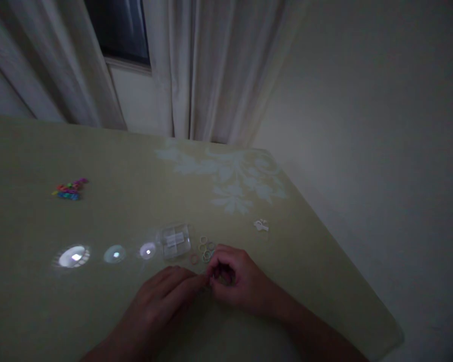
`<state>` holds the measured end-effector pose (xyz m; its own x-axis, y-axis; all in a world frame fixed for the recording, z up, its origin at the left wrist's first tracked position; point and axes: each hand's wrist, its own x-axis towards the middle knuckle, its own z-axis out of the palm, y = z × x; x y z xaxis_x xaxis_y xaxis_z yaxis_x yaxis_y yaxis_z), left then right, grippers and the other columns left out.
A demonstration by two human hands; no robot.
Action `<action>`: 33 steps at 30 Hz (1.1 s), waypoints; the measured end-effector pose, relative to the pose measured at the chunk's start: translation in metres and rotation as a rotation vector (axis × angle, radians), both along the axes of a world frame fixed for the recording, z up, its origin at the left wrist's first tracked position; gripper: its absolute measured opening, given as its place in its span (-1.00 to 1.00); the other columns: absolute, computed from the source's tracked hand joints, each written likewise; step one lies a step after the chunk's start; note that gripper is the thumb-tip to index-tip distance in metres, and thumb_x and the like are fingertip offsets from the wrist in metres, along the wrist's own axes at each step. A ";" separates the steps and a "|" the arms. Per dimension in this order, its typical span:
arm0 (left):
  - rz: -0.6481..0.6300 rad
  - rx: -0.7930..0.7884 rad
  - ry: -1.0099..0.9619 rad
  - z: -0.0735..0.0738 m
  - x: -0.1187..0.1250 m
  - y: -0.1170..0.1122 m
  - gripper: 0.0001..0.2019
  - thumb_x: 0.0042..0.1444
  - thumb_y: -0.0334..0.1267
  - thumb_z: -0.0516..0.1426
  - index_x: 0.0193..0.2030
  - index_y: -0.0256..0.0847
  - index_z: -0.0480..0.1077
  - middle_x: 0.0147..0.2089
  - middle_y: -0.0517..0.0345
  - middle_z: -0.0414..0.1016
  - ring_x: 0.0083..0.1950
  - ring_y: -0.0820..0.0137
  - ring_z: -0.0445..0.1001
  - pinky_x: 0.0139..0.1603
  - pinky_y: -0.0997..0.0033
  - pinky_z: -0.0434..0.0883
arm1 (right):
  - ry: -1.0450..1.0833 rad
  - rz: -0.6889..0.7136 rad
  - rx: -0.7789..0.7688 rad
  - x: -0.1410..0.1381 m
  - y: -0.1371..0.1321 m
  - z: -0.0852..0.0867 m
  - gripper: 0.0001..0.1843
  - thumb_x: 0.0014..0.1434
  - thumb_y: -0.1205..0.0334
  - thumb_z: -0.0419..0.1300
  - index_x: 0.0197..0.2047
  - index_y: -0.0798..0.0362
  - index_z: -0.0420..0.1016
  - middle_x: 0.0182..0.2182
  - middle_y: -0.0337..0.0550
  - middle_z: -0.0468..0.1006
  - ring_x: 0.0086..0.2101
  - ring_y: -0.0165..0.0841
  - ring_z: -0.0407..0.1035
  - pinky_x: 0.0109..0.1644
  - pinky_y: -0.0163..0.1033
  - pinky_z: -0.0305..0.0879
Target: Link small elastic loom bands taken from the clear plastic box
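Note:
Both hands rest on a pale yellow-green table (98, 151) near its front. My right hand (237, 281) is curled, fingertips pinched on something small that the dim light hides. My left hand (162, 301) lies beside it, fingers drawn together and touching the right fingertips. Just beyond the hands lie several small loose rubber bands (204, 250) and a clear little plastic box (175, 241).
A heap of bright coloured bands (71, 189) sits far left. A small white clip-like piece (261, 225) lies right of the box. Three light spots (115, 254) shine on the tabletop. Curtains (211, 70) and a dark window (117, 30) stand behind; the table's right edge falls off diagonally.

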<state>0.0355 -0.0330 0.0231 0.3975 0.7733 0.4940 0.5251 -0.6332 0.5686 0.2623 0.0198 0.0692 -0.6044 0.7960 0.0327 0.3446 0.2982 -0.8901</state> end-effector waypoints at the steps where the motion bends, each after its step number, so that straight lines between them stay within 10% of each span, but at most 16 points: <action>1: 0.005 -0.002 -0.008 0.001 0.000 -0.001 -0.70 0.42 -0.36 0.05 0.14 0.02 0.50 -0.12 0.16 0.68 -0.16 0.37 0.65 -0.10 0.48 0.55 | 0.007 0.019 -0.014 -0.001 -0.001 -0.001 -0.88 0.10 0.42 0.32 -0.27 0.04 0.56 -0.39 -0.31 0.39 -0.44 -0.47 0.24 -0.39 -0.37 0.17; 15: 0.031 0.010 0.021 0.005 -0.002 -0.001 -0.79 0.39 -0.34 0.10 0.03 -0.04 0.52 -0.09 0.13 0.64 -0.10 0.36 0.63 -0.03 0.45 0.54 | -0.308 -0.018 0.257 0.023 0.027 -0.006 -0.79 0.19 0.33 0.37 -0.09 0.02 0.55 -0.10 -0.15 0.46 -0.13 -0.30 0.43 -0.01 -0.22 0.36; 33: 0.038 0.108 0.087 0.005 -0.002 0.003 -0.77 0.50 -0.24 0.00 0.04 -0.06 0.49 -0.07 0.16 0.67 -0.08 0.37 0.64 -0.04 0.44 0.53 | -0.348 -0.220 0.338 0.026 0.035 -0.008 -0.89 0.23 0.45 0.27 -0.21 0.07 0.49 -0.19 -0.17 0.44 -0.19 -0.32 0.41 -0.07 -0.22 0.29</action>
